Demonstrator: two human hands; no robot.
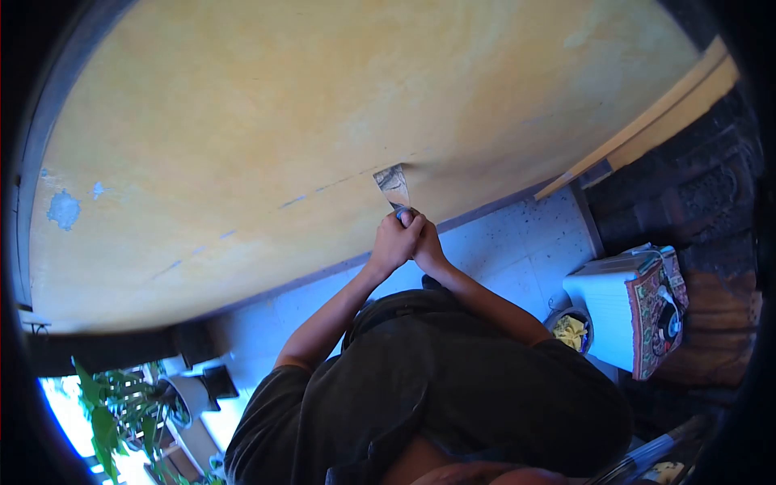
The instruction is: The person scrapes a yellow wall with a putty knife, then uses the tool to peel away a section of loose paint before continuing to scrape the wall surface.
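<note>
Both of my hands are wrapped round the handle of a scraper (392,185), held out in front of my body. My left hand (394,241) and my right hand (426,242) press together, so most of the handle is hidden. The wide metal blade points away from me and its far edge is at the yellow wall (242,105); whether it touches cannot be made out. Dark and pale smears mark the blade. A broken line of scratches (299,200) runs along the wall to the left of the blade.
Bare pale patches (63,210) show at the wall's far left. A potted plant (184,398) stands at lower left. To the right are a white cabinet (602,307) with a patterned cloth (644,323) and a bin (572,330) holding yellow scraps. Tiled floor (501,250) runs below the wall.
</note>
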